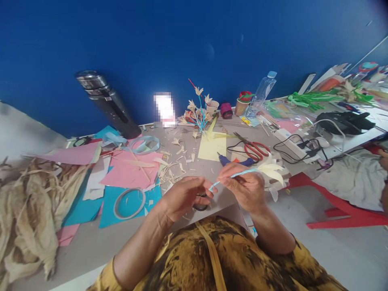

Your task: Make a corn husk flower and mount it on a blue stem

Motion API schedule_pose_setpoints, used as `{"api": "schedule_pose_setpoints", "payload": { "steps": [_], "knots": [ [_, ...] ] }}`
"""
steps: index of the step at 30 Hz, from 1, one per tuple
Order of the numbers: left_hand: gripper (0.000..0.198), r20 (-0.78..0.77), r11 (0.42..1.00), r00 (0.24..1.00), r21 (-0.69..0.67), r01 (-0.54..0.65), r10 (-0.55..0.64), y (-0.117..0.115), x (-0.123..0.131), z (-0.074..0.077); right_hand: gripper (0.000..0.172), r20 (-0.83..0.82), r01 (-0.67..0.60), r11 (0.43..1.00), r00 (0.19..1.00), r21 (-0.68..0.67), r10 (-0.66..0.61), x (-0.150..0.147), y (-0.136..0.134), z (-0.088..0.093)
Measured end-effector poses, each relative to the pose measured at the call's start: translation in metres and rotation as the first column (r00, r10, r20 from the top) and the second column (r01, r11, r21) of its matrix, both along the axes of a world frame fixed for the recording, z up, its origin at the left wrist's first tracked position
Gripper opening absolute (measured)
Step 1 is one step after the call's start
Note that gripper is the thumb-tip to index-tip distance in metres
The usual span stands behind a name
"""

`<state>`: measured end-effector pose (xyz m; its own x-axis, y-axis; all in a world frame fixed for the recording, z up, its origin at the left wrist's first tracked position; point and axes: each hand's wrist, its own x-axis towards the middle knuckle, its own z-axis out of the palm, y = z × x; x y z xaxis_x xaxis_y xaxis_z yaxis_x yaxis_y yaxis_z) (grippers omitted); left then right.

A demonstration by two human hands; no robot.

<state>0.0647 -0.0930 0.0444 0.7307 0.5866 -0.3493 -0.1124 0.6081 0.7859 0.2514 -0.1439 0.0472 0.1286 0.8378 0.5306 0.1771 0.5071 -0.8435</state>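
My right hand (244, 188) pinches the blue-wrapped stem (245, 172) of a cream artificial flower (271, 169), its pale petals pointing right. A loose, twisted blue end hangs from the stem toward my left hand (185, 198). The fingers of that hand are apart and curved beside this loose end; whether they touch it is hard to tell. Under the left fingers a dark ring-shaped thing (200, 207) lies on the table, partly hidden. Behind the right hand are red-handled scissors (256, 150) and a blue-handled tool (236, 161), partly covered.
Small pale flowers on blue stems (201, 117) stand near the blue wall. On the left lie a tape roll (115, 204), pink paper (124, 171) and dried husks (28, 210). A dark flask (113, 107) leans behind them. A power strip (291, 145) sits on the right.
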Motion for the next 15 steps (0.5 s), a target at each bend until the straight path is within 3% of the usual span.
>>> {"api": "schedule_pose_setpoints", "payload": {
  "steps": [5,9,12,15],
  "knots": [
    [0.036,0.085,0.969,0.976,-0.132,0.209,-0.199,-0.006,0.005,0.000,0.008,0.004,-0.062,0.997,0.998,0.037,0.062,0.002,0.002,-0.001],
    [0.044,0.186,0.953,0.955,-0.155,0.259,-0.229,-0.015,0.008,0.002,0.008,-0.019,-0.114,0.992,0.993,0.058,0.115,0.002,0.005,-0.001],
    [0.049,0.166,0.984,0.977,-0.097,0.151,-0.133,-0.021,0.010,0.003,0.012,-0.001,-0.118,0.993,0.993,0.031,0.118,0.003,0.005,-0.002],
    [0.033,0.005,0.986,0.995,0.135,-0.101,0.102,-0.024,0.010,0.002,0.011,0.017,-0.096,0.995,0.995,0.025,0.096,0.004,0.004,-0.003]
  ]
}}
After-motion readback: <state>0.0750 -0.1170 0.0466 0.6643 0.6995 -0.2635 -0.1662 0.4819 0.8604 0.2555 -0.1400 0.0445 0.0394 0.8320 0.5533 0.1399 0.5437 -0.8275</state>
